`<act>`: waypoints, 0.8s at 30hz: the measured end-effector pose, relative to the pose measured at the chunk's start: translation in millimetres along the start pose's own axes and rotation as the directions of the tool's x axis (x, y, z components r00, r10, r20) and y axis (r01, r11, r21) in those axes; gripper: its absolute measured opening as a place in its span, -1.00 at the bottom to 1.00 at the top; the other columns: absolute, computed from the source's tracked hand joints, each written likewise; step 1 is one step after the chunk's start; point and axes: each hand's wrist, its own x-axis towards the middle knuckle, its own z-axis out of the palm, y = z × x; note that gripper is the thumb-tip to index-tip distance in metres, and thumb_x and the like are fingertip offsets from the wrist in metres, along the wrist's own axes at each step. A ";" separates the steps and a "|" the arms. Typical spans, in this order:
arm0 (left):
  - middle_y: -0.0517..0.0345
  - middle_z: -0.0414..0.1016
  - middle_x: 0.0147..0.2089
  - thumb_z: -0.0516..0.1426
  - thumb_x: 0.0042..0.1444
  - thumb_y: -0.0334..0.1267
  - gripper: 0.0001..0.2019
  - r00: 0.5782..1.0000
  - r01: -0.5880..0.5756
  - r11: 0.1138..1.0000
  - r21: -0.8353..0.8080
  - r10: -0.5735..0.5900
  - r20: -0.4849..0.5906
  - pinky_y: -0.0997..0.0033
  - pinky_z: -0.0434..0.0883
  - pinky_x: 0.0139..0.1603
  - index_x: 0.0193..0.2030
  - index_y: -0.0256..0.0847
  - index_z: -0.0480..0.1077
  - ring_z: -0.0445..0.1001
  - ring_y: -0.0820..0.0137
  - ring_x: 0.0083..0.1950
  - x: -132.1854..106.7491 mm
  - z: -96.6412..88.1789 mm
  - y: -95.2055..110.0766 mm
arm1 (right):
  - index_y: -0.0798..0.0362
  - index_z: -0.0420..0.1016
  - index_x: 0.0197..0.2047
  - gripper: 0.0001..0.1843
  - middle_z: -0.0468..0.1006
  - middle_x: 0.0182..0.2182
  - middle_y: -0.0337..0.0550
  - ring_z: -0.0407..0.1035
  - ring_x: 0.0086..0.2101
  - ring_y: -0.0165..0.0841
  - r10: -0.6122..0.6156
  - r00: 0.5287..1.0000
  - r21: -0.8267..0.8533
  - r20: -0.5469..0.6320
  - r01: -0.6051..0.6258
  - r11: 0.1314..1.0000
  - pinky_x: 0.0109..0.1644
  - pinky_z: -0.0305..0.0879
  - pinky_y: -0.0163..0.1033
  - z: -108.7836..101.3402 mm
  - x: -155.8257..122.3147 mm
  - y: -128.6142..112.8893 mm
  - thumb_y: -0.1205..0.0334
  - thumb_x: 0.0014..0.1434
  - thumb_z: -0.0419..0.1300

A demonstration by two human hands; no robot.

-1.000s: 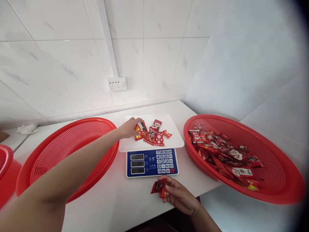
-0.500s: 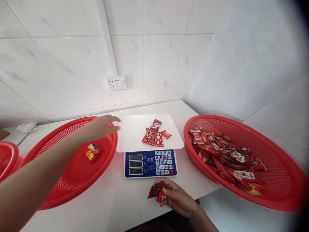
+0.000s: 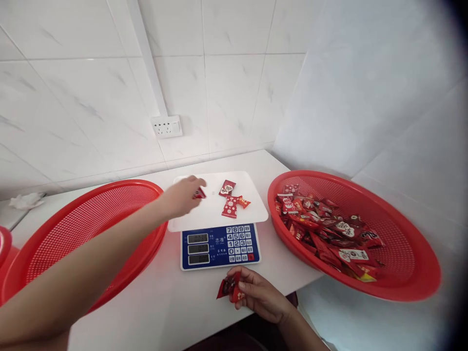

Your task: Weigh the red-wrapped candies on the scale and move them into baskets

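Note:
My left hand (image 3: 185, 196) is closed on a small red snack packet (image 3: 200, 193), mostly hidden by the fingers, above the left part of the white scale pan (image 3: 212, 214). Three packets lie together on the pan: a maroon packet (image 3: 227, 187), a red dotted packet (image 3: 230, 206) and a small orange-red packet (image 3: 243, 201). Below the scale's blue panel (image 3: 220, 247), near the table's front edge, my right hand (image 3: 258, 294) grips red and dark-red snack packets (image 3: 229, 286). How many it holds I cannot tell.
On the right, a red basket (image 3: 409, 263) holds a heap of snack packets (image 3: 332, 224). Another red basket (image 3: 120, 187) stands on the left, its inside partly hidden by my left arm. A third red rim (image 3: 4, 243) shows at the left edge. Behind are a tiled wall and a socket (image 3: 166, 126).
My left hand has moved right from over the left basket to the pan and closed on a packet. The larger red packet no longer lies on the pan. My right hand keeps its grip.

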 end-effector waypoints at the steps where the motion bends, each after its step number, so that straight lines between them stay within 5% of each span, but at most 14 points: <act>1: 0.11 0.31 0.07 -0.01 0.09 -0.25 -0.67 0.997 0.068 0.997 0.041 -0.066 -0.045 0.41 0.39 -0.38 0.03 -0.08 0.24 0.47 0.38 -0.31 -12.4 -12.3 -12.8 | 0.08 0.43 -0.15 -0.67 0.53 -0.33 -0.15 0.44 -0.40 -0.47 0.007 1.000 -0.002 0.007 -0.007 1.000 -0.35 0.32 -0.36 0.2 0.0 -0.5 0.20 0.00 0.34; 4: 0.14 0.38 0.00 0.02 0.08 -0.12 -0.68 0.955 0.297 0.943 0.147 -0.294 -0.042 0.33 0.38 -0.41 0.00 -0.04 0.27 0.47 0.31 -0.36 -45.3 -39.1 -44.1 | 0.08 0.44 -0.15 -0.66 0.53 -0.34 -0.16 0.44 -0.40 -0.46 0.028 0.999 -0.007 0.028 -0.028 1.000 -0.35 0.32 -0.35 0.2 0.3 -1.3 0.19 0.00 0.34; 6: 0.11 0.41 -0.03 0.02 0.08 -0.06 -0.65 0.937 0.346 0.923 0.169 -0.348 -0.019 0.27 0.40 -0.36 0.01 -0.05 0.29 0.48 0.21 -0.26 -54.8 -42.3 -50.4 | 0.08 0.44 -0.15 -0.66 0.53 -0.36 -0.16 0.44 -0.40 -0.45 0.034 0.999 -0.007 0.041 -0.034 0.999 -0.35 0.33 -0.34 0.1 0.5 -1.4 0.19 0.00 0.34; 8: 0.08 0.39 0.05 0.00 0.11 -0.01 -0.60 0.961 0.274 0.950 0.152 -0.275 -0.016 0.21 0.40 -0.16 0.06 -0.09 0.27 0.43 0.14 -0.04 -50.3 -33.2 -41.7 | 0.08 0.44 -0.15 -0.67 0.53 -0.36 -0.16 0.44 -0.41 -0.46 0.032 0.998 -0.004 0.049 -0.032 0.999 -0.34 0.33 -0.34 0.3 0.8 -1.3 0.20 0.01 0.34; 11: 0.04 0.29 0.18 -0.03 0.16 0.01 -0.52 1.000 0.017 0.997 0.077 -0.018 0.013 0.21 0.24 0.13 0.16 -0.14 0.19 0.22 0.19 0.19 -22.5 -5.5 -7.2 | 0.09 0.44 -0.15 -0.69 0.53 -0.32 -0.15 0.43 -0.40 -0.47 0.012 0.999 -0.003 0.042 -0.012 1.000 -0.34 0.33 -0.35 1.2 0.8 -0.7 0.21 0.02 0.33; 14: -0.02 0.31 0.13 -0.03 0.17 -0.03 -0.51 0.990 -0.127 0.991 0.032 0.125 0.063 0.23 0.26 0.10 0.20 -0.19 0.13 0.24 0.20 0.16 13.0 23.5 33.2 | 0.09 0.43 -0.14 -0.68 0.52 -0.33 -0.16 0.43 -0.39 -0.47 -0.019 1.000 -0.001 0.017 0.019 1.000 -0.34 0.33 -0.36 1.8 -0.2 0.7 0.21 0.02 0.33; 18: -0.09 0.27 0.12 0.13 0.03 -0.04 -0.54 0.984 -0.165 0.985 0.045 0.161 0.078 0.18 0.31 0.02 0.03 -0.23 0.29 0.25 0.09 0.14 44.6 47.8 64.2 | 0.09 0.42 -0.14 -0.64 0.53 -0.36 -0.16 0.43 -0.40 -0.46 -0.057 0.998 0.008 -0.021 0.058 0.998 -0.37 0.33 -0.36 1.7 -3.5 2.7 0.19 -0.01 0.35; 24: -0.05 0.32 0.00 0.14 -0.01 -0.18 -0.67 0.989 -0.139 0.990 0.028 0.137 0.062 0.23 0.37 -0.12 -0.09 -0.20 0.25 0.36 0.14 0.01 51.2 55.8 63.4 | 0.09 0.42 -0.15 -0.65 0.53 -0.38 -0.18 0.44 -0.45 -0.48 -0.074 0.997 0.026 -0.022 0.074 0.997 -0.40 0.32 -0.39 0.9 -5.4 2.6 0.20 -0.02 0.35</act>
